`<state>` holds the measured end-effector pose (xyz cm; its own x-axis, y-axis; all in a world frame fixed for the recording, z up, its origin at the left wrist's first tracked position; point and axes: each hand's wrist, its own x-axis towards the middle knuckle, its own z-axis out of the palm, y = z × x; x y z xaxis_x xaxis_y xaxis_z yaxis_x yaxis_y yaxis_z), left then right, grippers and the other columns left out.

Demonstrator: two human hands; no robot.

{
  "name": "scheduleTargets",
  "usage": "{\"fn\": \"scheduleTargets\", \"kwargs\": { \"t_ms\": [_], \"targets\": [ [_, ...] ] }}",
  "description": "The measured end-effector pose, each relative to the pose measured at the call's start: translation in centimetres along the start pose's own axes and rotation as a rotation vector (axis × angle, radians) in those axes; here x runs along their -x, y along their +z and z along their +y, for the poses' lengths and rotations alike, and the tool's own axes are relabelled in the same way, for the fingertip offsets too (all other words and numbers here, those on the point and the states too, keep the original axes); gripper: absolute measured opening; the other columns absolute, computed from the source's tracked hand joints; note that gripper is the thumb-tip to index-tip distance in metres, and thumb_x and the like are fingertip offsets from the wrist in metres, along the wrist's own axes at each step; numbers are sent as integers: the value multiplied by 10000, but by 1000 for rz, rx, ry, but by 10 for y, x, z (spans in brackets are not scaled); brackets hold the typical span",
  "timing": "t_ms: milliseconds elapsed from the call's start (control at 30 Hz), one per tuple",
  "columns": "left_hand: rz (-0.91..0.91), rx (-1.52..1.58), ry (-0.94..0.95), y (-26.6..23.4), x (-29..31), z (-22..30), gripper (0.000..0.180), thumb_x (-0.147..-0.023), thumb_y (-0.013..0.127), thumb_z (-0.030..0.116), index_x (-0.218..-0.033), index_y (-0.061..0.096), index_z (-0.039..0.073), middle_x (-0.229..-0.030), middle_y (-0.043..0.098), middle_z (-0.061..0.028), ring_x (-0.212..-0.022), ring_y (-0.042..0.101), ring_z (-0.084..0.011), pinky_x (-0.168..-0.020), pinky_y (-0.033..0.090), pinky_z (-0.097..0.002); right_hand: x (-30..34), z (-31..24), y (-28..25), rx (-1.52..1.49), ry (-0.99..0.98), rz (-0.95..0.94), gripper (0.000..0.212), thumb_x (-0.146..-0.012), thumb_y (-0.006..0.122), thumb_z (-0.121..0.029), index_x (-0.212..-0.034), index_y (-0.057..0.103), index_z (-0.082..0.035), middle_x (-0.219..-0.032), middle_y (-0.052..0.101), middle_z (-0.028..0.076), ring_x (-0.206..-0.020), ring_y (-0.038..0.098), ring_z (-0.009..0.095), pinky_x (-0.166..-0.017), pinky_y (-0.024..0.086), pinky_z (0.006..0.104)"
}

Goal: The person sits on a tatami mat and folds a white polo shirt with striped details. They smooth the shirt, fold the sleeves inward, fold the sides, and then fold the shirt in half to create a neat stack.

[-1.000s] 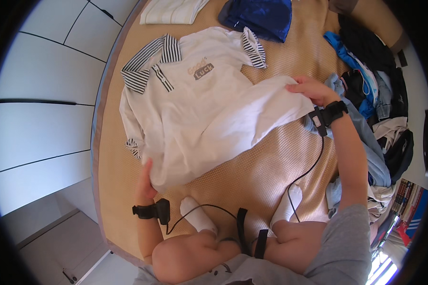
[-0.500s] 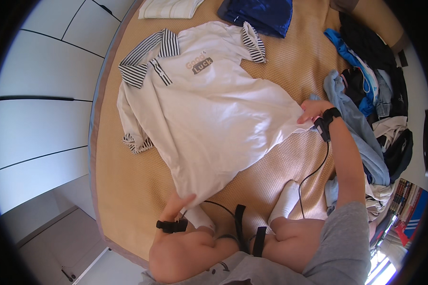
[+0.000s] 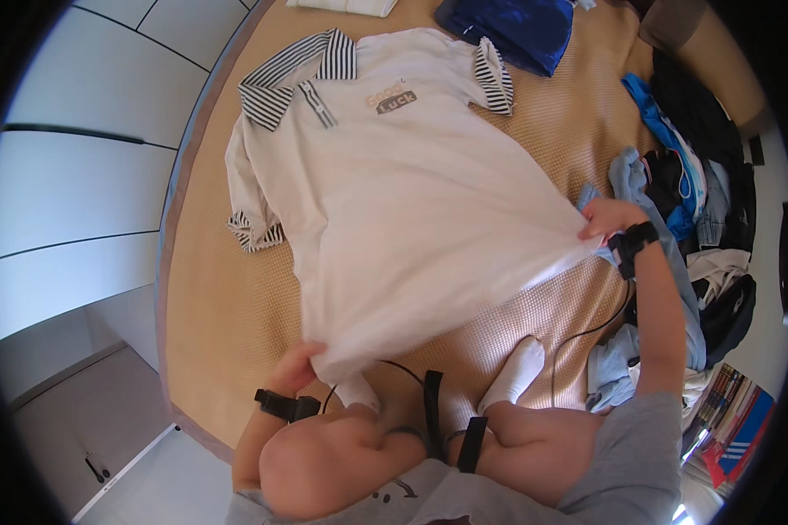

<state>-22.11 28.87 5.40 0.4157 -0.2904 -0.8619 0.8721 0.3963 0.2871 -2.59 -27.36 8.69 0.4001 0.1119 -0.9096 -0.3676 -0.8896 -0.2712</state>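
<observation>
A white polo shirt (image 3: pixel 411 192) with a black-and-white striped collar and striped sleeve cuffs lies face up, its collar pointing away from me. Its hem is stretched between my hands and looks lifted off the mat. My left hand (image 3: pixel 299 363) pinches the hem's near left corner. At the hem's right corner, my right hand (image 3: pixel 611 219) is closed on the fabric with arm outstretched. Each wrist wears a black strapped device with a cable.
A tan woven mat (image 3: pixel 210 341) covers the bed. Folded dark blue cloth (image 3: pixel 521 35) and folded white cloth (image 3: pixel 346 5) lie at the far edge. Heaped clothes (image 3: pixel 674 184) fill the right side, with books (image 3: pixel 727 411) nearer me. White cabinets (image 3: pixel 70 210) stand left.
My hands have drawn apart, the left going left and the right going right and slightly down. The hem between them is pulled wider and straighter, and the body's creases have smoothed.
</observation>
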Motion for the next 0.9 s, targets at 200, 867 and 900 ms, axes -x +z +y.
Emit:
{"fn": "scheduleTargets", "kwargs": {
  "t_ms": [200, 867, 900],
  "targets": [
    [57, -354, -220, -12, 0, -5, 255, -822, 608, 153, -1031, 523, 34, -773, 554, -1, -629, 519, -77, -510, 419, -208, -22, 22, 30, 84, 157, -87, 287, -610, 709, -128, -790, 633, 83, -626, 614, 123, -500, 596, 176, -459, 475, 286],
    [-68, -846, -256, -15, -24, -33, 481, -727, 635, 183, -1155, 523, -4, -879, 584, -25, -700, 522, -91, -550, 429, -238, -28, 23, 27, 144, 220, -19, 331, -573, 749, -225, -711, 656, 61, -639, 642, 114, -528, 599, 163, -493, 481, 268],
    [-80, -831, -218, -16, -23, -38, 470, -734, 638, 198, -1146, 530, -1, -873, 583, -24, -700, 522, -90, -549, 429, -237, -25, 20, 26, 173, 247, -46, 336, -581, 755, -238, -717, 662, 54, -653, 649, 112, -543, 605, 162, -508, 483, 262]
  ]
}}
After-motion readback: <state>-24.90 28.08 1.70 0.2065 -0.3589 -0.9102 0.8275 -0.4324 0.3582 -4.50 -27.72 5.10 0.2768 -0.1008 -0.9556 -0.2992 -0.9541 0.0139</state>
